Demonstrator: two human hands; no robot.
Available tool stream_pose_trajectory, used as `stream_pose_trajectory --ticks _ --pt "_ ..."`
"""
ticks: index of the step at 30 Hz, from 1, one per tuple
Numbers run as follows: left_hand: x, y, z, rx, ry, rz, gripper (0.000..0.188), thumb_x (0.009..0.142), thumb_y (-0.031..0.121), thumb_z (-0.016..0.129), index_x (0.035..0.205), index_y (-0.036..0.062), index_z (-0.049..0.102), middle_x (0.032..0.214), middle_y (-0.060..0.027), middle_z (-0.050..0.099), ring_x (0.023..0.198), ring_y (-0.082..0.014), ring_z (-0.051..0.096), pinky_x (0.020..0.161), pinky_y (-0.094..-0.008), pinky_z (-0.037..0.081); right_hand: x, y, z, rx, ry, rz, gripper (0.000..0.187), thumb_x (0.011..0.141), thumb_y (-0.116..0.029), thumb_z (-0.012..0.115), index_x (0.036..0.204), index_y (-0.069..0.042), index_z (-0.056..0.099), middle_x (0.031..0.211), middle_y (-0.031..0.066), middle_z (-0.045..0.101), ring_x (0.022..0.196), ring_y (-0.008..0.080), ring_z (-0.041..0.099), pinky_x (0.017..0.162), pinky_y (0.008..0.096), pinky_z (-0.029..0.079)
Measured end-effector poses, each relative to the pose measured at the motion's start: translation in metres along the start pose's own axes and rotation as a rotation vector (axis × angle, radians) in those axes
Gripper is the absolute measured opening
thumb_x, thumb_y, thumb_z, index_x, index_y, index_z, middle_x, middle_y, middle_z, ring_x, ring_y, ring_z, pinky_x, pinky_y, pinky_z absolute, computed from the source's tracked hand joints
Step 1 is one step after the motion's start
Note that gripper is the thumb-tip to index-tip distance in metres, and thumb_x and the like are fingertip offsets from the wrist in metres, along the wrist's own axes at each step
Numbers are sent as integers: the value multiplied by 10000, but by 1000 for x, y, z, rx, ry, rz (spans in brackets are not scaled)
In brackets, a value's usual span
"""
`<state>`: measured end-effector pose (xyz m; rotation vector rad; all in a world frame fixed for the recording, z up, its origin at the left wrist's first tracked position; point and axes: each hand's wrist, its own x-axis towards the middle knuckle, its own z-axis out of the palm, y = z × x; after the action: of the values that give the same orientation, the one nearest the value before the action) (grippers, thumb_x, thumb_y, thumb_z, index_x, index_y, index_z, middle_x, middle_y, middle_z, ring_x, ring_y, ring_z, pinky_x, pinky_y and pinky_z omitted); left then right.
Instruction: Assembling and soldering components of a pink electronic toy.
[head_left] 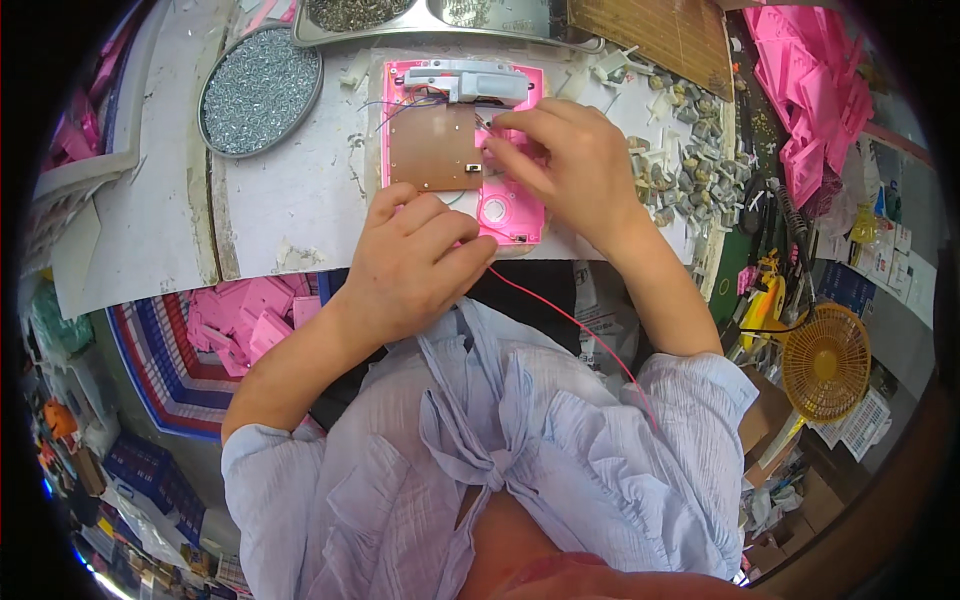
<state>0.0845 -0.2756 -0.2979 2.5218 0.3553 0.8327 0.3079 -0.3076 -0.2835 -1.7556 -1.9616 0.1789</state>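
A pink plastic housing [535, 212] lies on the worktable in front of me, with a brown circuit board [430, 140] set in it. Across its far end sits a grey plastic part [480, 82], with thin dark wires beside it. My left hand [415, 255] is closed, its curled fingers at the board's near edge; whatever they grip is hidden. A red wire [570, 320] runs from beside the left thumb down across my shirt. My right hand [575, 165] reaches over the housing's right side, thumb and forefinger drawn together at the board's far right corner, around something too small to name.
A round dish of small silvery screws [262, 92] stands at left, a metal tray [430, 28] at the back. Small white and metal parts [685, 140] lie loose at right. Pink pieces fill a striped basket [165, 370] below the table's edge. A yellow fan [825, 362] stands at right.
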Motion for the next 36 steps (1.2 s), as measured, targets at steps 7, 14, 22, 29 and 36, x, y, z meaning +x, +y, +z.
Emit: stream_pose_trajectory --ticks 7,14,22,29,36 --pt "-2 -2 9 -62 63 -13 194 760 152 804 915 126 689 878 15 618 824 -184 576 882 -404 408 8 -14 8 29 -68 182 126 805 -190 737 792 -69 705 737 114 689 701 331 681 630 447 531" --pt "-7 -7 10 -105 67 -14 237 735 139 817 944 124 707 904 7 642 821 -200 580 887 -417 403 18 -25 0 -138 -6 146 129 792 -178 732 768 -67 670 741 105 679 707 318 693 611 429 540" --pt "-8 -9 10 -114 104 -9 223 731 143 816 926 120 710 899 7 641 826 -195 596 902 -428 410 33 -17 -3 -416 -250 -66 118 804 -186 717 806 -88 651 749 67 653 709 299 679 599 427 532" --pt "-11 -12 8 -124 126 -27 223 733 150 817 929 126 714 894 12 642 821 -188 600 925 -440 407 38 -9 -15 -330 -342 -246 96 804 -173 708 863 -101 686 791 49 652 727 282 673 613 417 528" --pt "-15 -14 8 -126 99 -43 225 737 144 818 938 129 716 900 16 645 837 -188 601 941 -434 408 30 5 -27 -211 -367 -419 301 754 -94 751 1056 -95 749 821 52 650 743 263 660 639 387 530"
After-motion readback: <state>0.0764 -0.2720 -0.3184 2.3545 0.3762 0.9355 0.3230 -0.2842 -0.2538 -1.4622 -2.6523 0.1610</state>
